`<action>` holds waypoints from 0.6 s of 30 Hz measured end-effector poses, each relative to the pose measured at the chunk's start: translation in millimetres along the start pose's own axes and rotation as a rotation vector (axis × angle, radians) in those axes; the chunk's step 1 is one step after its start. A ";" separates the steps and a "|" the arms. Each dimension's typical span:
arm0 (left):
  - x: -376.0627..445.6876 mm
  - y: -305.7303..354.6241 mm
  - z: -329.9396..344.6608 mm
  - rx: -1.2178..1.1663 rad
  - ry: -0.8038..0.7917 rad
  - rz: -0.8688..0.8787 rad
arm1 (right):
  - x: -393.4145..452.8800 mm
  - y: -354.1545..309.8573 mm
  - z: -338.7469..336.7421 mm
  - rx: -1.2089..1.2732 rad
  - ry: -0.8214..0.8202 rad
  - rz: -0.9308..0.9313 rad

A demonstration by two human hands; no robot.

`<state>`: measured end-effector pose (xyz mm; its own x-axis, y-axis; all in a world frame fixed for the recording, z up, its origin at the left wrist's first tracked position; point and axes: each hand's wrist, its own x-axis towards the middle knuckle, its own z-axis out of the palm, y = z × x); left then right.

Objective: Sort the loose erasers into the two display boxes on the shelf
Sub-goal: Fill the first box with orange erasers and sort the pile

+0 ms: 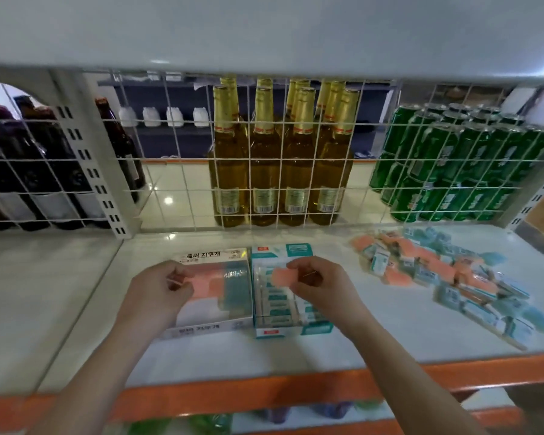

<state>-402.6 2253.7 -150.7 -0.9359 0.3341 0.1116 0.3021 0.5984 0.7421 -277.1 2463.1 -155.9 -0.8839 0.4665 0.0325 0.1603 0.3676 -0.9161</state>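
While the right hand (pixel 319 285) pinches a flat pink eraser (pixel 282 276) over the teal cardboard display box (pixel 291 328), the left hand (pixel 159 288) hovers curled above the white cardboard display box (pixel 201 330), can't tell if it's holding anything. The pile of loose pink and teal erasers (pixel 446 271) sits off right on the white shelf (pixel 343 346).

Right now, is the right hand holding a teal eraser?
No: the right hand pinches a salmon-pink eraser above the teal-and-white display box.
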 end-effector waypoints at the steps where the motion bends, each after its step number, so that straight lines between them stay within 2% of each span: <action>1: -0.4 -5.5 -2.1 0.020 -0.006 -0.008 | 1.2 -1.6 5.2 -0.027 -0.010 -0.012; 8: -2.1 -28.2 -0.1 0.041 -0.067 -0.009 | 8.8 -12.0 34.6 -0.216 -0.103 -0.081; 18: 0.5 -37.5 10.7 0.194 0.056 0.071 | 16.4 -20.0 61.7 -0.342 -0.113 -0.036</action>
<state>-412.4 2239.1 -185.6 -0.9180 0.3427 0.1995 0.3917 0.7055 0.5906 -322.0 2413.8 -161.7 -0.9316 0.3634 0.0008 0.2486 0.6389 -0.7280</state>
